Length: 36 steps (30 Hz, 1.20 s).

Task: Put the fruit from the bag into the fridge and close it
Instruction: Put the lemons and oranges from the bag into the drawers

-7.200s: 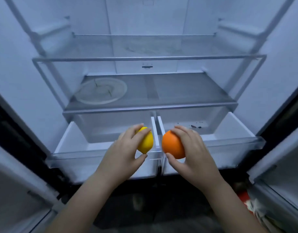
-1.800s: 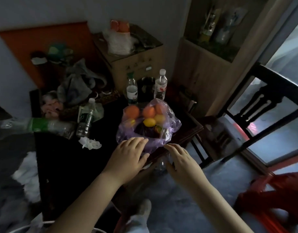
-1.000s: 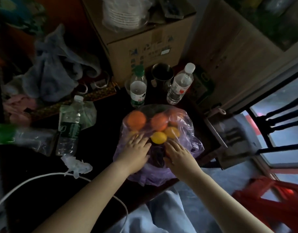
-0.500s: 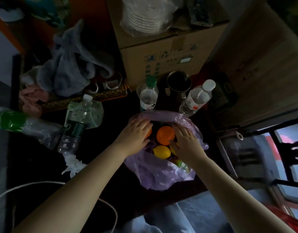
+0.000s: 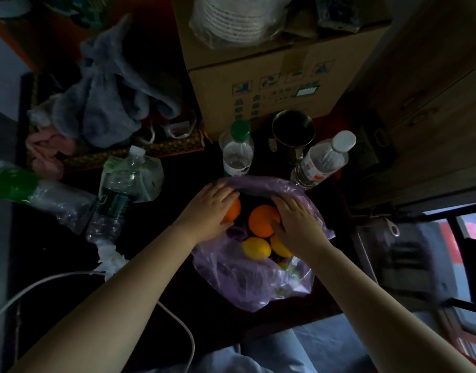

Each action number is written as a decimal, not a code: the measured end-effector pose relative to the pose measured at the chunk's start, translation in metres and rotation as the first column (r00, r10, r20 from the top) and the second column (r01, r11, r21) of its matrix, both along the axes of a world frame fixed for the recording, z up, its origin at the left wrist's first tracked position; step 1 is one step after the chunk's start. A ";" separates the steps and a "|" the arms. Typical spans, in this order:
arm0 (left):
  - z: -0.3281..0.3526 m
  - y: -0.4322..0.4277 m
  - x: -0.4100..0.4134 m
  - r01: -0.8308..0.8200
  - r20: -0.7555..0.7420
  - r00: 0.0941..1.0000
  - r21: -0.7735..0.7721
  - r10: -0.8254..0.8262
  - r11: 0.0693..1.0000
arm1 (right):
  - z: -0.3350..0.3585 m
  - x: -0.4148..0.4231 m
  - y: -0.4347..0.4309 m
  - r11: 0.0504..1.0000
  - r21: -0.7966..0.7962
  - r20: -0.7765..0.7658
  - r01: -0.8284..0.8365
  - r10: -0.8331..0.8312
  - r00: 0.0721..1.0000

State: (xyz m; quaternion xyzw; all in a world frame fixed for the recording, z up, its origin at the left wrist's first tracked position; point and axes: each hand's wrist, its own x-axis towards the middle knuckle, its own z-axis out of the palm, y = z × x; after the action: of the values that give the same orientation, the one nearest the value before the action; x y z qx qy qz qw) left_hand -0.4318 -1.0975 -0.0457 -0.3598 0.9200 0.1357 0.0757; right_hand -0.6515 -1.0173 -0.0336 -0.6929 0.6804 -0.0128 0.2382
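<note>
1. Now both hands have closed on fruit: the left hand (image 5: 208, 208) curls over the left orange (image 5: 233, 211) and the right hand (image 5: 298, 224) wraps the centre orange (image 5: 261, 220), both further in than half a second ago.
2. Both oranges lie inside the purple plastic bag (image 5: 244, 281) on the dark table (image 5: 56, 251), just beyond a lemon (image 5: 255, 249).
3. Another fridge trip looks imminent.

The only view, head-worn, looks steeply down from close above the purple bag (image 5: 244, 286). It faces the cardboard box (image 5: 271, 76) beyond the bag, at the frame's top.
</note>
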 end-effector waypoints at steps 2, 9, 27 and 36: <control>0.007 0.003 -0.002 0.012 -0.064 0.998 -0.071 -0.016 0.997 | 0.009 0.002 0.003 0.996 -0.088 0.036 -0.015 0.018 0.999; 0.010 0.060 -0.019 0.047 -0.296 0.954 0.022 -0.039 0.999 | 0.006 0.014 0.028 0.977 -0.169 0.091 -0.130 0.147 0.985; -0.022 0.081 -0.029 -0.065 -0.047 0.996 0.285 0.082 0.956 | -0.017 0.026 0.013 1.000 0.011 -0.068 -0.025 0.025 0.997; -0.004 0.081 -0.013 -0.057 -0.217 0.969 0.270 0.118 0.961 | -0.002 0.029 0.030 0.991 -0.104 -0.077 0.087 -0.096 0.992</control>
State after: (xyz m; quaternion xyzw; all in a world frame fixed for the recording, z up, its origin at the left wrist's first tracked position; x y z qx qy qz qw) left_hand -0.4446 -1.0164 -0.0498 -0.3690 0.8797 0.2999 0.0090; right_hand -0.6225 -0.9868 -0.0355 -0.6721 0.7192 -0.0295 0.1740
